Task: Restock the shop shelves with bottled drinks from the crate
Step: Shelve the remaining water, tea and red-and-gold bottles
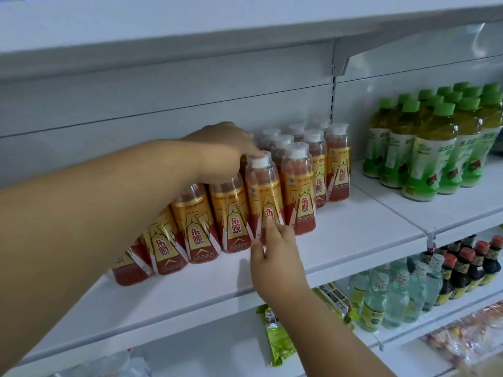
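Several red-and-gold energy drink bottles [299, 197] with white caps stand in rows on the white middle shelf [353, 240]. My left hand [223, 151] reaches over the row from the left. It hides the tops of two bottles, and its curled fingertips hold the cap of one front bottle [262, 197]. My right hand [275, 257] comes up from below, and its straight fingers touch the lower label of that same bottle. No crate is in view.
Green-capped tea bottles [424, 148] stand on the same shelf to the right. On the shelf below are clear bottles [394, 297], dark sauce bottles [468, 268] and green snack packets [275, 336]. Another white shelf [190, 31] hangs overhead.
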A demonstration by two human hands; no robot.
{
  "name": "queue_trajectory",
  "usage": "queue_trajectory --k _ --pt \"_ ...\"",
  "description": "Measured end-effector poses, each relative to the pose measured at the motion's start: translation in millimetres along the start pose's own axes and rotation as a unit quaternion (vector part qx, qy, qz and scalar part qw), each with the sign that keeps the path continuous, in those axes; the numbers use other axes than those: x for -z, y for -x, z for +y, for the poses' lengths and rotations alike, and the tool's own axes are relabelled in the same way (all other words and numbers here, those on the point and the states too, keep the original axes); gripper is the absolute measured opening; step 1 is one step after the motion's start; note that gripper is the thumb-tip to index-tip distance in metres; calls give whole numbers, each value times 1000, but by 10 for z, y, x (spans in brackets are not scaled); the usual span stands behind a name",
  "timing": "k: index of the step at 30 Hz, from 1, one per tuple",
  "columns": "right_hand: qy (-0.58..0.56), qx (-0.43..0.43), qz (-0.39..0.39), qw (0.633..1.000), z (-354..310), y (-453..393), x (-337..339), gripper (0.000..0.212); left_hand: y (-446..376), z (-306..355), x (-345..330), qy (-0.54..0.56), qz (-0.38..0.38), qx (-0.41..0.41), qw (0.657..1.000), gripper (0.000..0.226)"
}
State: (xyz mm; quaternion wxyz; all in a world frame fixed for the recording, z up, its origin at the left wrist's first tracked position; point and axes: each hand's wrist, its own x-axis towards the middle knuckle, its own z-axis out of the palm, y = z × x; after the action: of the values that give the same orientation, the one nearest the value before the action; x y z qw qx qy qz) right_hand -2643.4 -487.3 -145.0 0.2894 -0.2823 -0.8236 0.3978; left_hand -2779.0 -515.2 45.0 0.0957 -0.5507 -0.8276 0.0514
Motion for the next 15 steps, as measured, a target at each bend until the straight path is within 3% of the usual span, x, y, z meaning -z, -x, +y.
queue_trajectory --k 15 --pt "-22 -72 -86 993 -85 -508 79 52 -338 -199 65 10 -32 14 999 77"
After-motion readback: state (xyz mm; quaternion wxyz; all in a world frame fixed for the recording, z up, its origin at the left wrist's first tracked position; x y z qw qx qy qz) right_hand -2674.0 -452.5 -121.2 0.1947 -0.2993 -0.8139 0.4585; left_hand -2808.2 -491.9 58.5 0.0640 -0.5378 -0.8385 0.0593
